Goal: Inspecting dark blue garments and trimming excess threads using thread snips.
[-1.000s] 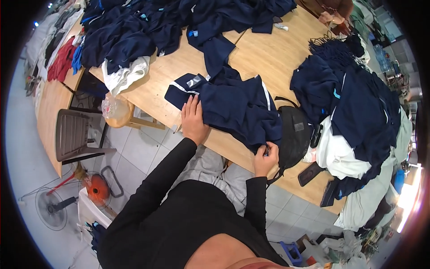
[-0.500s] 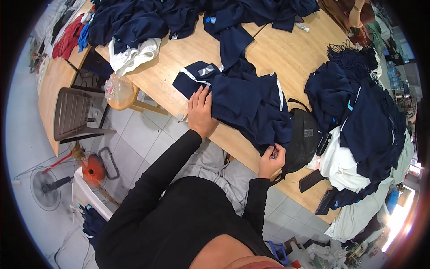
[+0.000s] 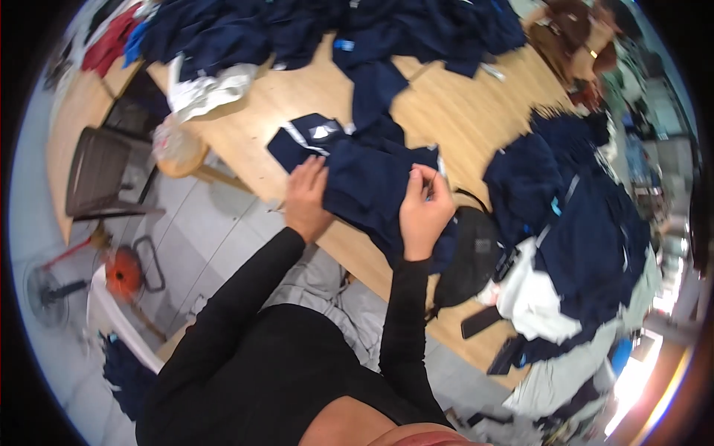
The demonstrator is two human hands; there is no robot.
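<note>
Up from five o'clock to three over the navy garment (image 3: 363, 182), the right hand (image 3: 426, 214) is curling its grip, holding what I cannot tell, while the left (image 3: 306, 199) is lying flat at nine, seemingly steadying it on the worktop (image 3: 465, 93).

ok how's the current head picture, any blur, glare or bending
Head view: blur softens the left hand and the grey fan; head view: strong glare washes out part of the lower right rim; head view: a pale glint sits on the patch of the navy garment; head view: the far-left desk bends.
</note>
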